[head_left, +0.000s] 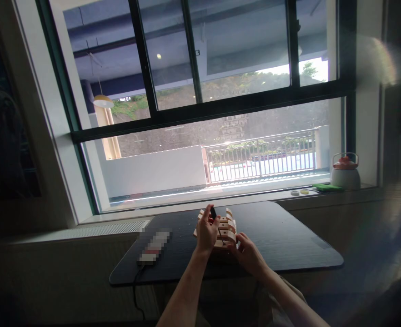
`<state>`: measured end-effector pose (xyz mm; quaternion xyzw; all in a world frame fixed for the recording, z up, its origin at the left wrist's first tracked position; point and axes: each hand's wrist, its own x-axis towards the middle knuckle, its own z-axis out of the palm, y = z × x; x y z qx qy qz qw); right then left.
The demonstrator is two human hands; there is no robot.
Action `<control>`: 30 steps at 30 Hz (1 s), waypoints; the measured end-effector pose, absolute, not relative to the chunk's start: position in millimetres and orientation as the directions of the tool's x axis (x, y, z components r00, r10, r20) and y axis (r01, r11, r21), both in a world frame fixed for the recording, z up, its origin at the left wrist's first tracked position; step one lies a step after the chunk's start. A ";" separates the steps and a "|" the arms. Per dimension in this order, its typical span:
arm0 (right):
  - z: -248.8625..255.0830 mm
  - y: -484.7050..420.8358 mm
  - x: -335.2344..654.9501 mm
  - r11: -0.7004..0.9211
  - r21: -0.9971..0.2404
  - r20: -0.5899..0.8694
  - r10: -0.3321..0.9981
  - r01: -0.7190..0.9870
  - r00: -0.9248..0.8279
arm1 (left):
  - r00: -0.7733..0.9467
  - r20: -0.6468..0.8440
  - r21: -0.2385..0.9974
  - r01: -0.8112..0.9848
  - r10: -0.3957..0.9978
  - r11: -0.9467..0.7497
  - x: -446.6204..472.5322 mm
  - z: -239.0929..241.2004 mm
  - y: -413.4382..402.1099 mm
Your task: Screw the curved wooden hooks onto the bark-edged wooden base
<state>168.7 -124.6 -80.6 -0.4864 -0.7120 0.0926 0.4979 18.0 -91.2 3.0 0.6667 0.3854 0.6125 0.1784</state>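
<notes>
A small light-wood piece (228, 223) with curved slats and dark holes stands on the dark table. My left hand (207, 234) is closed around a screwdriver (213, 212) with a black handle. Its thin shaft slants down to the front bar of the wooden piece, and the tip appears to touch it near a hole. At the lower right corner of the wood, my right hand (250, 256) grips the edge with bent fingers. Part of the piece's left side is hidden behind my left hand.
The dark table (282, 240) has rounded corners and stands against the window sill. On its left lies a blurred-out power strip (154, 247) with a black cable (135, 290) hanging over the edge. A pot with a red lid (345, 172) and a green item (326, 186) rest on the sill.
</notes>
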 end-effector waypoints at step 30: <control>-79.4 -125.7 169.3 0.540 -0.586 0.658 0.752 0.604 -0.035 | 0.129 0.360 0.791 -0.567 0.924 -0.229 58.1 23.4 -105.2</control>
